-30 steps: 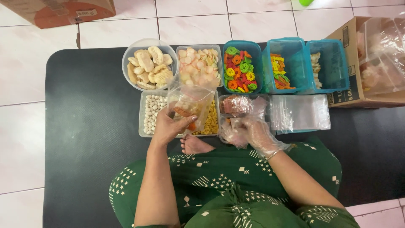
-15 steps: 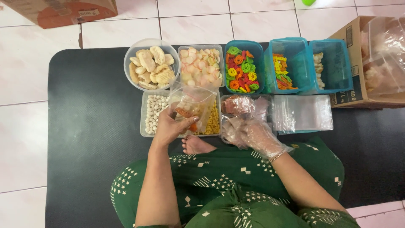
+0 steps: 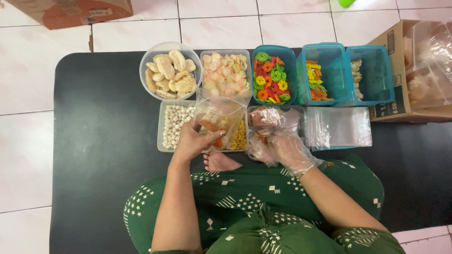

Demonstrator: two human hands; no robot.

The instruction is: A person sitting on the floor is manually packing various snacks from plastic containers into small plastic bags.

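Note:
My left hand holds a small clear plastic bag open above the tub of yellow snacks; the bag has a few orange and brown snack pieces in it. My right hand, in a thin clear plastic glove, reaches into a clear container of reddish-brown snacks and its fingers are closed on a few pieces. A tub of small white round pieces lies just left of my left hand.
Along the back of the black mat stand a round bowl of pale crackers, a tub of pink chips, and blue tubs of colourful ring snacks. A stack of clear bags lies right. Cardboard boxes stand at the right and top left.
My right hand has shifted slightly and lifted a few reddish pieces in the container. The left hand still holds the bag in the same place.

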